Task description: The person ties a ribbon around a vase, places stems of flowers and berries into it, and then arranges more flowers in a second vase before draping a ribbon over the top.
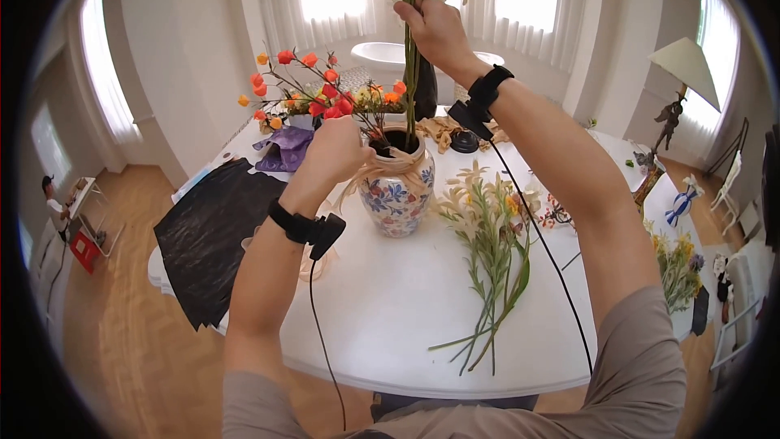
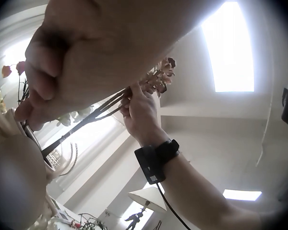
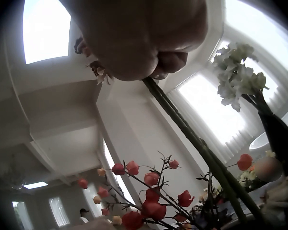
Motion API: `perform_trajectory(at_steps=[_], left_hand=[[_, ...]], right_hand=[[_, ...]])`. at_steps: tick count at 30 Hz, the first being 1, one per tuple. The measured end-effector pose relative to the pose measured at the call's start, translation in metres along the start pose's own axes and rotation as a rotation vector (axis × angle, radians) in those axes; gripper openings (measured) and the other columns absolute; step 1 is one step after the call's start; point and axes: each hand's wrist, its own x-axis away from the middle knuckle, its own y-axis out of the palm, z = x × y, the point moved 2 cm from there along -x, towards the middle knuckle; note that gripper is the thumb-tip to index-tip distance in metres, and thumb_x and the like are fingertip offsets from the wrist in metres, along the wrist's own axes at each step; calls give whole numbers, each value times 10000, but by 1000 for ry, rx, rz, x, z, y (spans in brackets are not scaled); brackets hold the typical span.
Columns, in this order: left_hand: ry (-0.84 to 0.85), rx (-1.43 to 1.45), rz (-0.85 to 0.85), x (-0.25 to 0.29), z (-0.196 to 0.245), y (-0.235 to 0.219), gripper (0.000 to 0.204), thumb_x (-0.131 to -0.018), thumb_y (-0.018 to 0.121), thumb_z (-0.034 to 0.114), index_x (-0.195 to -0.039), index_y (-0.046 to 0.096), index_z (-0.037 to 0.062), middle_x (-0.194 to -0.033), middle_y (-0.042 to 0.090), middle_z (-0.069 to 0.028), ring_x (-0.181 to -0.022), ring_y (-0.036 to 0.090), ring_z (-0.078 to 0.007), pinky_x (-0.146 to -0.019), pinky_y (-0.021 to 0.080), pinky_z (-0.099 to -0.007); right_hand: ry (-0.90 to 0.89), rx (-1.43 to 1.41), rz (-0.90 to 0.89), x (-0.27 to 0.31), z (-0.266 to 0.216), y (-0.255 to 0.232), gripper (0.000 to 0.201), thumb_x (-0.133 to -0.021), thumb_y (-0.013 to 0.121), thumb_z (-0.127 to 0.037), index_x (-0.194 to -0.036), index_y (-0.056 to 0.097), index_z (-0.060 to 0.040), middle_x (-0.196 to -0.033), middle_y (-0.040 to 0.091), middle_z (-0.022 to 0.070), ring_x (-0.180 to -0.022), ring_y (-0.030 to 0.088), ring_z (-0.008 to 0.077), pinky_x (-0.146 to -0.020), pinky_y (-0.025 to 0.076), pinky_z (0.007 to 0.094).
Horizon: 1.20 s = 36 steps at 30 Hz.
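Green stems (image 1: 410,81) are gripped in the right hand (image 1: 439,32) just below their brownish-red blossoms and run down into the patterned vase (image 1: 398,199). Lower, the left hand (image 1: 335,148) has its fingers curled at the vase's rim; whether they pinch anything, I cannot tell. Red and orange blooms (image 1: 344,104) spread just beyond that hand, and a black sheet (image 1: 211,236) lies to its left. Below the right hand, nearer the body, a pale-flowered bunch (image 1: 487,252) rests on the white table (image 1: 366,317).
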Motion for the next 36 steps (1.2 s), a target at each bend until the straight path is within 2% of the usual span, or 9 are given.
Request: perform_trajectory(at_steps=[2, 7, 10, 12, 15, 18, 31, 33, 36], left_hand=[[-162, -1, -24, 6, -15, 3, 368, -804, 842, 253, -938, 766, -81, -955, 748, -272, -915, 752, -381, -820, 593, -441], [-248, 457, -32, -9, -35, 27, 488, -789, 892, 335, -1028, 764, -71, -962, 771, -192, -917, 740, -305, -838, 557, -420], [-321, 777, 72, -22, -40, 43, 484, -821, 887, 370, -1070, 753, -23, -900, 712, -86, -752, 615, -150, -650, 483, -341], [-256, 956, 73, -39, -48, 59, 408, -850, 885, 317, -1085, 745, 14, -942, 712, -64, -731, 585, -125, -621, 459, -321], [-134, 997, 178, -59, -54, 79, 276, -902, 841, 237, -1051, 749, 23, -883, 708, -43, -693, 563, -89, -594, 433, -292], [-252, 983, 124, -53, -34, 56, 218, -925, 808, 169, -1057, 762, 3, -833, 728, -40, -669, 633, -93, -599, 498, -281], [-233, 869, 250, -56, -34, 56, 219, -990, 729, 151, -1107, 708, -32, -784, 707, -54, -563, 635, -104, -527, 499, -261], [-229, 857, 261, -55, -31, 53, 229, -991, 727, 149, -1104, 703, -48, -776, 701, -61, -554, 640, -109, -512, 496, -261], [-238, 848, 270, -55, -31, 55, 228, -986, 707, 135, -1110, 689, -56, -772, 727, -91, -569, 694, -141, -495, 529, -292]], right_hand=[[23, -9, 14, 1, 2, -2, 459, -1003, 654, -358, -821, 697, 62, -689, 650, 261, -712, 654, 455, -711, 493, 518], [90, -28, 3, 5, 1, -4, 486, -1013, 636, -374, -811, 681, 66, -678, 646, 245, -692, 650, 439, -717, 489, 517], [70, -17, 12, 4, 4, -4, 484, -1012, 636, -375, -821, 685, 68, -685, 650, 244, -689, 651, 439, -716, 491, 513], [-4, 15, 11, 2, 6, -3, 451, -1037, 634, -395, -870, 695, 20, -651, 625, 166, -604, 587, 326, -625, 455, 445], [-5, -17, -18, -4, 2, -2, 443, -1037, 635, -389, -878, 703, 18, -642, 618, 149, -592, 580, 290, -610, 450, 431], [11, -18, -24, -5, -13, -8, 465, -1009, 639, -367, -832, 701, 59, -685, 651, 234, -675, 658, 401, -692, 493, 495], [-34, -40, -35, -4, -8, 5, 460, -993, 683, -350, -799, 690, 68, -674, 641, 240, -660, 631, 429, -672, 483, 496], [-92, -2, -15, 8, 2, 18, 448, -1025, 650, -398, -908, 741, 25, -625, 619, 155, -563, 575, 291, -589, 451, 414], [-26, 8, -58, 32, 7, 30, 452, -1010, 672, -389, -865, 717, 36, -625, 607, 177, -567, 563, 321, -593, 446, 437]])
